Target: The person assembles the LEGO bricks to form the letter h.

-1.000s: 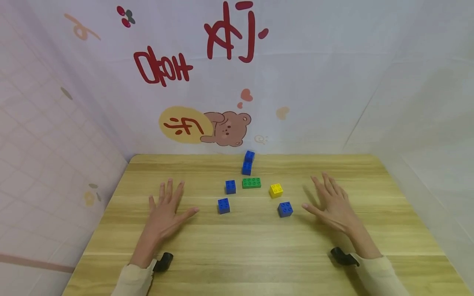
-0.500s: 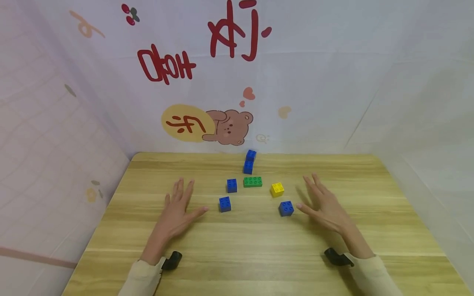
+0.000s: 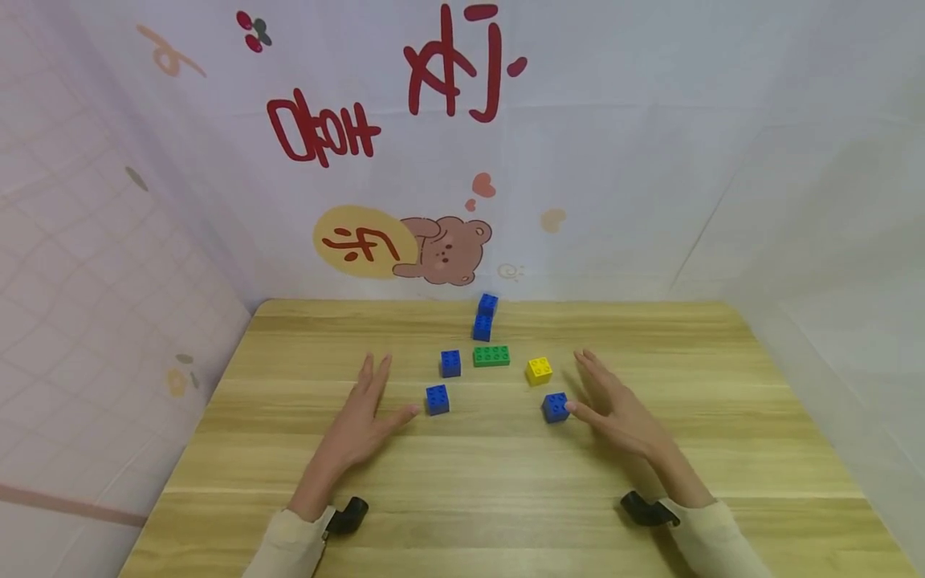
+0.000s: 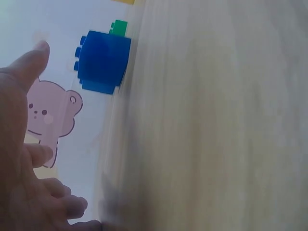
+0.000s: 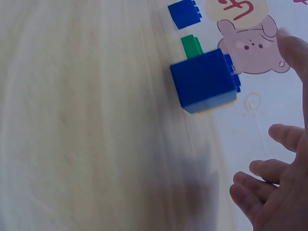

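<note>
A white backdrop (image 3: 636,201) stands behind the wood-grained tabletop (image 3: 477,498). The left hand (image 3: 357,423) and right hand (image 3: 621,416) flank its middle, each grip wide, the thumb spread from the fingers. The green block (image 3: 491,356), the longest, lies between them. Two far blue blocks (image 3: 482,328) stand behind it, one beyond the other. At its left are two more blue blocks (image 3: 437,400), the nearer close to the left thumb. At right, the right thumb overlaps a fifth blue block (image 3: 553,409), contact uncertain; a yellow block (image 3: 539,371) lies just beyond.
</note>
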The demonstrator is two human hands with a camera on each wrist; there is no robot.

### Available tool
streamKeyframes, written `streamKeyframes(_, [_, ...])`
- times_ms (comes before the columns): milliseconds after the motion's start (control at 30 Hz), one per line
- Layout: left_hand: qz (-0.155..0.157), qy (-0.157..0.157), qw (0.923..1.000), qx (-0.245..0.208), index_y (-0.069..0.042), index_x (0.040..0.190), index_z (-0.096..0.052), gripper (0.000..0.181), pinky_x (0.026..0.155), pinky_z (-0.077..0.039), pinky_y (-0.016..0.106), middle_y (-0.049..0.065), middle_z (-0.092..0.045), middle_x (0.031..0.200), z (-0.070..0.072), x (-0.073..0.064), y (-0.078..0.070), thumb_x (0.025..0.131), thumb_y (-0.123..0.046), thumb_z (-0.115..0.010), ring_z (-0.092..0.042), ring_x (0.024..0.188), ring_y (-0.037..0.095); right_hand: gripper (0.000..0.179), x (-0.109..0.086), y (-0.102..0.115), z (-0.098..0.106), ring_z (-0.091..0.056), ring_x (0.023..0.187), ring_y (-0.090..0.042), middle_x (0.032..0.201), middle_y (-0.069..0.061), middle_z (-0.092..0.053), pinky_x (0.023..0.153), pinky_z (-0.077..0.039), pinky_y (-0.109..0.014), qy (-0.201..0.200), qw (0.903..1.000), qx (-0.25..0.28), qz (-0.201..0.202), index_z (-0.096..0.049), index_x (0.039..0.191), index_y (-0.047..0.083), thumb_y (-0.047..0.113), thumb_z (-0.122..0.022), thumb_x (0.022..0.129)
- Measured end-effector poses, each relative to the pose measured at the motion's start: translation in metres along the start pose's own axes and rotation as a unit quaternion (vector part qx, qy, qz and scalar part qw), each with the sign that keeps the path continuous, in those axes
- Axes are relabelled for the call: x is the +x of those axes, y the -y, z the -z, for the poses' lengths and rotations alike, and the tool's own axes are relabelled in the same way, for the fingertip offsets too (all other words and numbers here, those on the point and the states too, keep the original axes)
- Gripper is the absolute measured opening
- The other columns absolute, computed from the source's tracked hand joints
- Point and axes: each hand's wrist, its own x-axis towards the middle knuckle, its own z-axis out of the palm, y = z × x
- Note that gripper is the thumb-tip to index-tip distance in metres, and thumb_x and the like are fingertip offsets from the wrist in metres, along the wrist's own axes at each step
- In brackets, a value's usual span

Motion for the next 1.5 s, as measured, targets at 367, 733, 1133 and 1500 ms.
streamKeyframes(367, [-0.001, -0.012, 0.9976, -0.068, -0.023, 0.166, -0.018, 0.100, 0.122, -0.023, 0.070, 0.010, -0.007, 0.174, -0.013, -0.003, -0.011, 0.090, -0.068, -0.066, -0.016, 0.158, 0.040, 0.074, -0.002, -0.001, -0.020, -0.055, 0.134, -0.042, 0.156, -0.018, -0.048, 0.109, -0.043, -0.069, -0.015, 0.9993, 0.032, 0.008, -0.028, 0.163, 0.017, 0.039, -0.064, 0.102])
streamKeyframes(733, [-0.041, -0.027, 0.9808, -0.189, -0.018, 0.160, -0.035, 0.087, 0.117, -0.044, 0.051, 0.014, -0.045, 0.160, -0.027, 0.003, -0.017, 0.089, -0.043, -0.079, -0.052, 0.142, 0.030, 0.058, -0.001, -0.003, -0.031, -0.062, 0.127, -0.033, 0.144, -0.016, -0.060, 0.105, -0.055, -0.032, -0.016, 0.9936, 0.111, 0.013, -0.043, 0.154, 0.007, 0.030, -0.062, 0.104])
streamKeyframes(1133, [-0.043, -0.039, 0.9703, -0.235, -0.010, 0.145, -0.056, 0.069, 0.111, -0.051, 0.042, 0.008, -0.069, 0.134, -0.044, 0.009, -0.023, 0.084, -0.022, -0.087, -0.065, 0.126, 0.026, 0.059, 0.002, -0.004, -0.036, -0.063, 0.119, -0.020, 0.139, 0.000, -0.062, 0.101, -0.051, -0.019, -0.007, 0.9952, 0.096, -0.017, -0.053, 0.145, 0.021, 0.041, -0.075, 0.094])
streamKeyframes(1500, [-0.048, -0.055, 0.9775, -0.198, -0.014, 0.127, -0.070, 0.045, 0.095, -0.060, 0.038, 0.005, -0.072, 0.121, -0.048, 0.015, -0.027, 0.085, -0.013, -0.085, -0.070, 0.103, 0.018, 0.052, 0.002, -0.005, -0.040, -0.058, 0.128, -0.025, 0.138, -0.006, -0.063, 0.105, -0.044, -0.015, -0.013, 0.9907, 0.135, -0.014, -0.059, 0.136, 0.020, 0.021, -0.082, 0.089])
